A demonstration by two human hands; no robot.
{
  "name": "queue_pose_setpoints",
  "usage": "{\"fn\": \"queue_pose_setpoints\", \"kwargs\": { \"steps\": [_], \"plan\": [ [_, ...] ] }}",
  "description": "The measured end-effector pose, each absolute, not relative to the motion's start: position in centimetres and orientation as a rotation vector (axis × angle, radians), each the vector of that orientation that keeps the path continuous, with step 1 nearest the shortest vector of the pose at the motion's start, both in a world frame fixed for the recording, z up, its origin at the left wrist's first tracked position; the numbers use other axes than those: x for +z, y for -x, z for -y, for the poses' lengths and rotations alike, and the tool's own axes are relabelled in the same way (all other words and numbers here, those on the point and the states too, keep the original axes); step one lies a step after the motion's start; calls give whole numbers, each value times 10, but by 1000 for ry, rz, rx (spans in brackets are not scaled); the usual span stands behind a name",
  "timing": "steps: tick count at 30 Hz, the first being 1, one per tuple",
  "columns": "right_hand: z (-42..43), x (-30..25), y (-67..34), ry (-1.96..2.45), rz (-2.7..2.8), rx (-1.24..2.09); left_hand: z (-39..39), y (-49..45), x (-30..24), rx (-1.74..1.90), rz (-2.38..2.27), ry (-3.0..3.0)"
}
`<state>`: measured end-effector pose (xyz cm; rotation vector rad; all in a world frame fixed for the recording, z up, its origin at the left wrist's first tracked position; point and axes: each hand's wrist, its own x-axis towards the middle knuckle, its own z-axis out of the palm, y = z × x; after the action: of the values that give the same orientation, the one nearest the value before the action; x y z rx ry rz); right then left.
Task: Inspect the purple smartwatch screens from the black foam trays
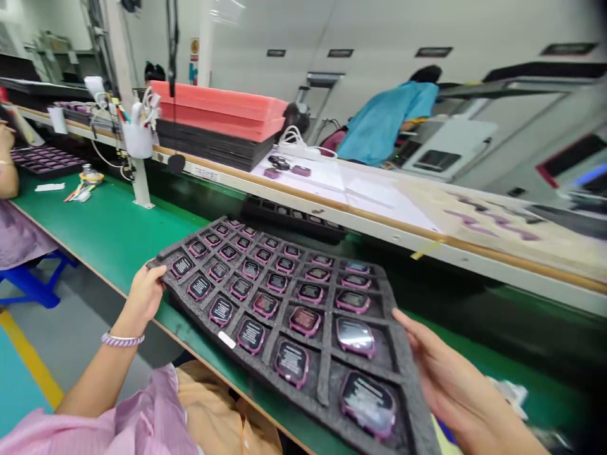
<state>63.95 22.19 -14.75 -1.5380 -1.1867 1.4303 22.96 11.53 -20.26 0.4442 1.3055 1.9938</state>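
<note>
A dark grey foam tray [327,373] with a grid of pockets is held over the front edge of the green workbench [109,221]. Each pocket holds a small pink-rimmed watch body [303,320] with a black face. My left hand [145,294] grips the tray's left end, fingers curled over the rim. My right hand [441,373] holds the tray's right edge, fingers pressed along its side. A beaded bracelet [122,340] sits on my left wrist.
Another black tray [294,218] lies under the raised shelf [379,221]. Stacked pink and black foam trays [218,123] stand on the shelf. A white cup of tools [137,136] hangs on a post. A person in blue [384,123] bends behind; another person's arm [7,170] shows at left.
</note>
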Motion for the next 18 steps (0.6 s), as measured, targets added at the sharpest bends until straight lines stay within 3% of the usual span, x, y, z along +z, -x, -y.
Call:
{"fn": "queue_pose_setpoints", "kwargs": {
  "steps": [9, 18],
  "plan": [
    [-233, -124, -497, 1070, 1497, 1892, -75, -124, -194, 2585, -1269, -130],
    [-235, -180, -302, 839, 1481, 2219, -44, 7, -196, 2719, -1470, 17]
  ]
}}
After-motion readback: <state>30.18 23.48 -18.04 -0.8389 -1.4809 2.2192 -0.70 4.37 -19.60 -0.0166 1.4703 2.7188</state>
